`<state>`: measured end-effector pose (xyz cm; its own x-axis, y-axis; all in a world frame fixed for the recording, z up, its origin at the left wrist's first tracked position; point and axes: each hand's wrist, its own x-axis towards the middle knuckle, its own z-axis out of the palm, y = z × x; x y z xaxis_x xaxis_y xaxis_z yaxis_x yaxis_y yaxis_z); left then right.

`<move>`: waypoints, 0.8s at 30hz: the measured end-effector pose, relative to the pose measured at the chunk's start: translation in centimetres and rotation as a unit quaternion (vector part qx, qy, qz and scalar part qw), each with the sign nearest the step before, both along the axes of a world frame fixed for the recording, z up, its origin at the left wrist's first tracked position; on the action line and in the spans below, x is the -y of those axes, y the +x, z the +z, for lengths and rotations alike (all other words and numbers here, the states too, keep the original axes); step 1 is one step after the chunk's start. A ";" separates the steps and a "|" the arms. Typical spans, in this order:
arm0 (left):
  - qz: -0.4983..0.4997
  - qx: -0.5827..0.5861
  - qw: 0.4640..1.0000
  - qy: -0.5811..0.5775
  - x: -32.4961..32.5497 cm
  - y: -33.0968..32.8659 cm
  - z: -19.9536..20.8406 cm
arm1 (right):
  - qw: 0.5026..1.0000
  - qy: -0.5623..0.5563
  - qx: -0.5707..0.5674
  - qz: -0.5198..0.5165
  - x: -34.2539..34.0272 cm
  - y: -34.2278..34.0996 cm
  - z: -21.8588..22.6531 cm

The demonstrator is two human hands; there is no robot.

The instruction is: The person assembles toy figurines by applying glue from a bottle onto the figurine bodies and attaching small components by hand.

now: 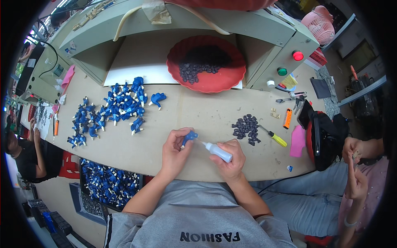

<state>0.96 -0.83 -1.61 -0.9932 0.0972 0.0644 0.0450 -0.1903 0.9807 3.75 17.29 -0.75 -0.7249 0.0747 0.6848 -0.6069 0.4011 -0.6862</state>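
Note:
In my left hand [175, 151], closed near the middle of the table's front edge, is a small blue figurine [190, 138] with a pale end. My right hand [231, 160] grips a translucent squeeze bottle [219, 152], tilted so its thin nozzle points left at the figurine. Whether the tip touches it I cannot tell. Left of my hands lies a spread of similar blue figurines [120, 103], with one single figurine [157, 99] a little apart. On the right sits a small heap of dark pieces [246, 128].
A red scalloped plate [175, 76] of dark pieces stands under the machine housing [264, 53]. At right lie a yellow screwdriver [278, 139], an orange lighter [287, 118] and a black bag [328, 140]. A crate of blue figurines [109, 182] sits lower left. Another person's hands [356, 173] are at far right.

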 end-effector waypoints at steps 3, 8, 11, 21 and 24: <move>-0.003 -0.002 1.000 -0.007 0.1 0.0 -0.1 | 1.000 0.000 -0.001 0.001 0.1 0.0 0.1; -0.012 0.000 1.000 -0.020 0.2 0.1 -0.1 | 1.000 -0.003 0.001 0.014 -0.1 0.0 0.2; -0.012 0.007 1.000 -0.016 0.3 0.0 0.1 | 0.999 -0.031 0.007 0.014 0.0 0.1 0.0; -0.015 0.010 1.000 -0.015 0.2 0.0 0.2 | 1.000 -0.021 0.005 0.023 -0.1 0.0 -0.1; -0.013 0.010 1.000 -0.018 0.2 0.0 0.1 | 0.999 -0.020 0.005 0.024 -0.1 0.0 -0.2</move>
<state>0.98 -1.06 -1.52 -0.9914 0.1244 0.0398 0.0199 -0.1567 0.9874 3.71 17.38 -0.90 -0.7352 0.0668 0.6745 -0.6178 0.3432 -0.7075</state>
